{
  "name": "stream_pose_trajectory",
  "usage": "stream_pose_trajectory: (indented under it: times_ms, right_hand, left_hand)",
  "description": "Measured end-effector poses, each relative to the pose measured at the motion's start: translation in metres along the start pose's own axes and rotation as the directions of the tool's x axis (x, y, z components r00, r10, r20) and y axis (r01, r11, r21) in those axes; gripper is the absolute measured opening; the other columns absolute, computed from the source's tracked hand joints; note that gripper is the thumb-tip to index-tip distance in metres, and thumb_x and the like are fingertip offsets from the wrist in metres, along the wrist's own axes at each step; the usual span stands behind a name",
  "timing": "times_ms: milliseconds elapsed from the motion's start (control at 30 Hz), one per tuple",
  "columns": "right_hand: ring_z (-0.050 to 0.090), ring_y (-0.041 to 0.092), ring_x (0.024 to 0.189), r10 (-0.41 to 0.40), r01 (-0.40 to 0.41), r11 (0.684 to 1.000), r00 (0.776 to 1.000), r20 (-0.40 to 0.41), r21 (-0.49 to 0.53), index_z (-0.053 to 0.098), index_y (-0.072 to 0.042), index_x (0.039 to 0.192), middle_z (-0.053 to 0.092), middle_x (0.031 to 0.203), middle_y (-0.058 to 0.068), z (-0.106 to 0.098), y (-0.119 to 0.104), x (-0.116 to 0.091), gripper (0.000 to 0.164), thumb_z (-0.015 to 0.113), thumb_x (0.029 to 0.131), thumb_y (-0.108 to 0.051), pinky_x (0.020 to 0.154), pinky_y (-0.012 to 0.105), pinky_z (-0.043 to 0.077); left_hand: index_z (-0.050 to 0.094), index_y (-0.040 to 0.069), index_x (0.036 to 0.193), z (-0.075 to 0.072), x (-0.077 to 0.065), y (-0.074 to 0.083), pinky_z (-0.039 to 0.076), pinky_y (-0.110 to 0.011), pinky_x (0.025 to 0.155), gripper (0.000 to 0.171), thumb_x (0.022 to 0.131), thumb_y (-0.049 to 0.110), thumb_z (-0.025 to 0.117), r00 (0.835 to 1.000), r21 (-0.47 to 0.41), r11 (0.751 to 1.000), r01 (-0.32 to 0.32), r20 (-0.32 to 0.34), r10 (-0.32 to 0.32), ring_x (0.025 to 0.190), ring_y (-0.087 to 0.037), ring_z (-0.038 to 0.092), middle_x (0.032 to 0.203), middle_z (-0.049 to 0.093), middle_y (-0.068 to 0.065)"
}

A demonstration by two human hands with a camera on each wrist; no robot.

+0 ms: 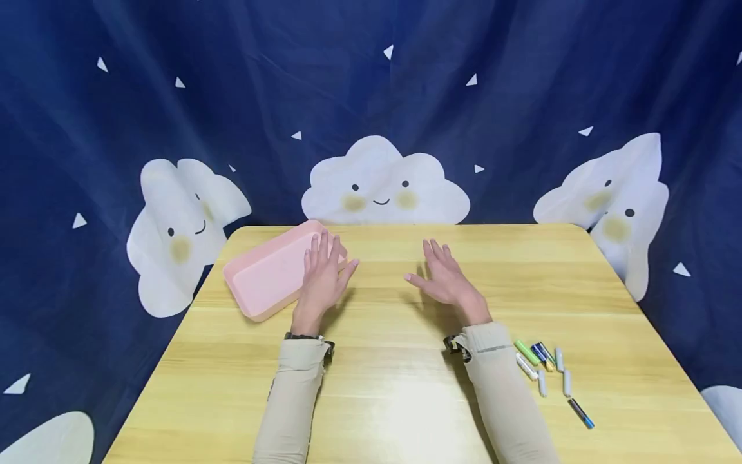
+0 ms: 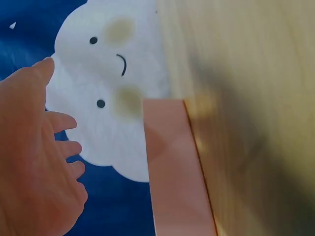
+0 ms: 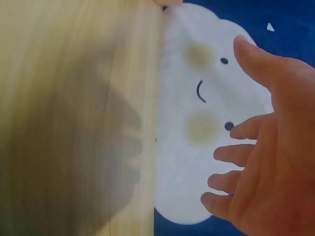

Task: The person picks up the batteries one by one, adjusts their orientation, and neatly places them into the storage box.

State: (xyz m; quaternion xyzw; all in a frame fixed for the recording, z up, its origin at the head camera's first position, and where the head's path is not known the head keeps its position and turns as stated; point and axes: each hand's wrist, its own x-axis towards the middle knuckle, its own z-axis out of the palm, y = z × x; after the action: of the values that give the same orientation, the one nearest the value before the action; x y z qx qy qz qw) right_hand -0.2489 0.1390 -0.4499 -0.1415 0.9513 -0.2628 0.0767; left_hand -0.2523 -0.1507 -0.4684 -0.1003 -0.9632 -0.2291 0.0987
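My left hand (image 1: 322,278) hovers over the right end of a pink rectangular tray (image 1: 255,303), palm down with fingers spread, holding nothing. In the left wrist view the pink tray's side (image 2: 172,167) stands apart from the left hand (image 2: 39,162). To the right of the tray, my right hand (image 1: 447,278) is held above the wooden table (image 1: 394,322), thumb out and fingers extended, with nothing in it. The right wrist view has the same hand (image 3: 270,142) with its fingers apart, and its shadow falls on the tabletop.
Beside the right forearm lie several small cylinders like batteries: a green one (image 1: 526,352), a white one (image 1: 526,367), grey ones (image 1: 567,383) and a dark one with a blue end (image 1: 581,413). A dark blue curtain (image 1: 371,77) with cloud faces surrounds the table.
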Motion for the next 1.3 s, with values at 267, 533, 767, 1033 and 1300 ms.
stream_pose_trajectory:
  times_ms: [267,533,767,1033,1300]
  right_hand:
    - [0.012,0.035,0.163,-0.094,0.087,0.949,0.995,0.010,0.304,0.010,-0.006,0.167,0.014,0.174,0.017,0.018,-0.018,0.028,0.089,0.058,0.103,-0.047,0.133,0.052,0.013]
    - [0.029,0.041,0.157,-0.118,0.083,0.890,0.992,0.051,0.449,0.019,-0.008,0.166,0.028,0.171,0.016,0.037,-0.034,0.063,0.081,0.059,0.104,-0.042,0.128,0.055,0.028]
    - [0.033,0.038,0.155,-0.131,0.078,0.863,0.989,0.072,0.499,0.028,-0.003,0.162,0.033,0.169,0.016,0.053,-0.040,0.083,0.077,0.060,0.103,-0.041,0.128,0.052,0.030]
    - [0.036,0.038,0.154,-0.130,0.065,0.864,0.987,0.097,0.499,0.032,0.002,0.160,0.035,0.167,0.019,0.069,-0.050,0.096,0.070,0.058,0.105,-0.034,0.128,0.049,0.031]
    - [0.034,0.037,0.155,-0.117,0.039,0.847,0.986,0.115,0.531,0.030,0.000,0.161,0.033,0.168,0.019,0.078,-0.064,0.105,0.071,0.060,0.104,-0.029,0.129,0.049,0.029]
  left_hand:
    - [0.022,-0.004,0.162,-0.024,-0.009,-0.023,0.007,-0.063,0.130,0.078,0.108,0.048,0.045,0.997,-0.106,0.991,0.080,-0.007,-0.081,0.161,-0.045,0.005,0.174,0.006,-0.023]
    - [0.014,-0.002,0.164,-0.054,-0.038,-0.061,0.006,-0.063,0.131,0.087,0.106,0.055,0.045,0.965,-0.201,0.946,0.255,-0.013,-0.263,0.161,-0.044,0.000,0.174,0.001,-0.022]
    - [0.018,-0.006,0.163,-0.067,-0.063,-0.078,0.011,-0.062,0.130,0.084,0.106,0.046,0.051,0.918,-0.264,0.889,0.374,-0.033,-0.396,0.160,-0.046,0.005,0.172,0.007,-0.028]
    - [-0.002,-0.004,0.164,-0.070,-0.081,-0.097,0.010,-0.066,0.129,0.099,0.103,0.052,0.053,0.832,-0.364,0.772,0.521,0.013,-0.555,0.160,-0.047,-0.005,0.173,-0.010,-0.024]
    - [-0.022,-0.005,0.159,-0.071,-0.093,-0.111,0.008,-0.064,0.130,0.112,0.102,0.055,0.053,0.768,-0.418,0.665,0.619,0.142,-0.625,0.158,-0.053,-0.007,0.169,-0.020,-0.031]
